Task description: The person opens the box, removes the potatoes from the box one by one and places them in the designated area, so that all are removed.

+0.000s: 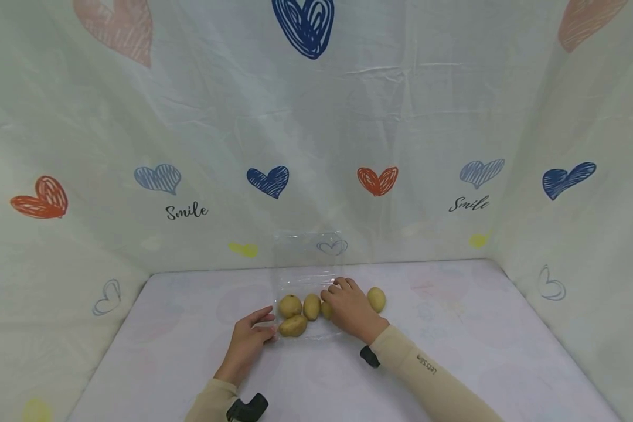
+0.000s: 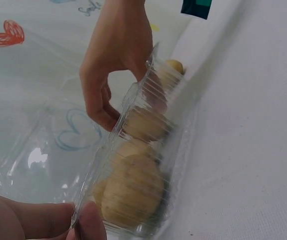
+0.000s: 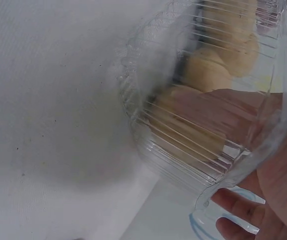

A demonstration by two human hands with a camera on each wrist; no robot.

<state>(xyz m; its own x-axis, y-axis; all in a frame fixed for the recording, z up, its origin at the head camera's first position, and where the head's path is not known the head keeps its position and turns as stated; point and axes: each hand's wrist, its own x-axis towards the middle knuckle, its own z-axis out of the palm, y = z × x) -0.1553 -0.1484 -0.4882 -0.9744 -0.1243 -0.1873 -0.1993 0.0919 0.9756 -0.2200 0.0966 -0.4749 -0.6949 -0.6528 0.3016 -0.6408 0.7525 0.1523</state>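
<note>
A clear plastic clamshell box (image 1: 316,336) stands on the table with its lid (image 1: 306,272) raised at the back. Several potatoes lie inside, among them a round one (image 1: 290,306) and a longer one (image 1: 293,326) at the left end. My left hand (image 1: 247,340) pinches the box's left rim between thumb and finger, as the left wrist view shows. Reaching into the right end, my right hand (image 1: 354,309) grips a potato (image 3: 188,132), seen through the ribbed wall in the right wrist view. This hand partly covers that potato in the head view.
One more potato (image 1: 377,299) lies on the table just right of the box, beyond the right hand. The white-covered table (image 1: 453,351) meets a pale curtain (image 1: 316,129) printed with hearts behind the box. Dark camera mounts sit at both wrists.
</note>
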